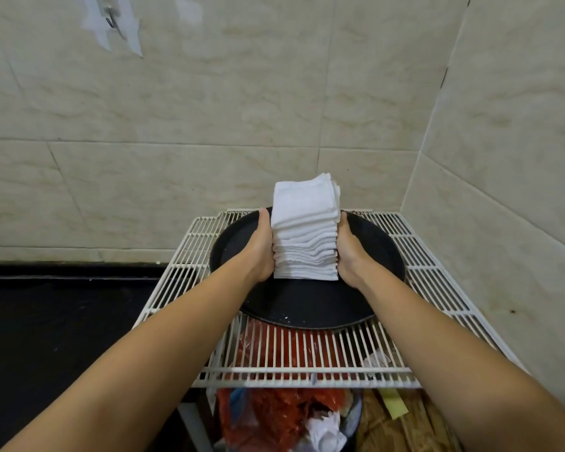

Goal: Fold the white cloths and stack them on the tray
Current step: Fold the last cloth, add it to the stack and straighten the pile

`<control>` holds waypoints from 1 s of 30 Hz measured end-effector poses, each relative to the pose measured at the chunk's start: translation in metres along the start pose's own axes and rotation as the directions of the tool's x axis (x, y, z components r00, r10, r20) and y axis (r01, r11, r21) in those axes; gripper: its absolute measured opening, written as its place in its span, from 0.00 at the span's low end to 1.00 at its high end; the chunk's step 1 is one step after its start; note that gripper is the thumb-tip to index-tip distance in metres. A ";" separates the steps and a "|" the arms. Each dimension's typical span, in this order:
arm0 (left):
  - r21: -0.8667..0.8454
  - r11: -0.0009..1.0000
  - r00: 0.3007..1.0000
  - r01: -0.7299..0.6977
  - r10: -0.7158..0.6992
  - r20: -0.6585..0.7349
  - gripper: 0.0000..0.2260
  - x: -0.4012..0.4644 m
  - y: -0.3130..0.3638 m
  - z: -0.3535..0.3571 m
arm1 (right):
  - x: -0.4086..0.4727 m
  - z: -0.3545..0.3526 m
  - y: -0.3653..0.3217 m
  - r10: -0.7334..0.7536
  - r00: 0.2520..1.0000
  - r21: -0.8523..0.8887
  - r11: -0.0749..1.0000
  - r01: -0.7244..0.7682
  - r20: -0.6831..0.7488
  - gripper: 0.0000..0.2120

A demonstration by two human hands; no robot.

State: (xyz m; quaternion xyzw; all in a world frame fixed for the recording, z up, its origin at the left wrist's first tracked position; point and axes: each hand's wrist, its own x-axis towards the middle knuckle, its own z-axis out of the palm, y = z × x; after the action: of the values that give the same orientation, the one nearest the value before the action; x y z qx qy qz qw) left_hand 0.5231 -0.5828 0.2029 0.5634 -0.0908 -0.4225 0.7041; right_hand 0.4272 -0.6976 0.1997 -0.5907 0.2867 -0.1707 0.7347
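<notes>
Item: stack of folded white cloths (304,230). Tall, many layers, edges roughly squared, the top few leaning slightly toward 1 o'clock. Stands on the dark round tray (294,308), a little toward 12 o'clock of the tray's centre.

Item: tray. Rests on a white wire rack (431,288) set in a tiled corner. Bare tray surface shows at 6 o'clock of the stack.

Progress, as judged: folding appears largely done, since no loose or unfolded cloth shows anywhere in view. What remains looks like squaring and steadying the pile; whether more cloths wait out of view cannot be told.

Item: left hand (260,252). At 9 o'clock of the stack, palm flat against its side, fingers extended along the cloth edges, pressing inward. Fingertips mostly hidden behind the pile.

Item: right hand (349,252). At 3 o'clock of the stack, mirrored pose, fingers fairly straight and laid against the side. Neither hand curls round anything; both press the stack between them.

Below the rack, at 6 o'clock: a bin (353,415) holding red and white waste (274,415).
</notes>
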 end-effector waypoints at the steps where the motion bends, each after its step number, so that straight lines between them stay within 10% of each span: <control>1: 0.001 1.000 1.000 -0.001 0.001 0.008 0.37 -0.002 0.002 0.000 | -0.002 0.001 0.000 0.000 1.000 -0.002 1.000 0.000 0.000 0.33; 24: 0.216 0.967 0.990 -0.135 0.122 0.074 0.36 0.006 0.020 -0.006 | -0.010 -0.001 -0.021 -0.051 0.998 0.017 0.999 0.050 0.027 0.32; 30: 0.359 0.918 0.982 -0.168 0.188 -0.024 0.33 0.004 0.051 0.002 | -0.003 -0.001 -0.071 -0.374 0.927 -0.394 0.856 0.334 -0.027 0.27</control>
State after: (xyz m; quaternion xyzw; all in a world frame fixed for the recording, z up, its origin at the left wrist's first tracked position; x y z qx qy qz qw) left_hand 0.5494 -0.5864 0.2463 0.6826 -0.1960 -0.3170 0.6287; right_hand 0.4303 -0.7138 0.2686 -0.7556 0.2383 -0.2736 0.5454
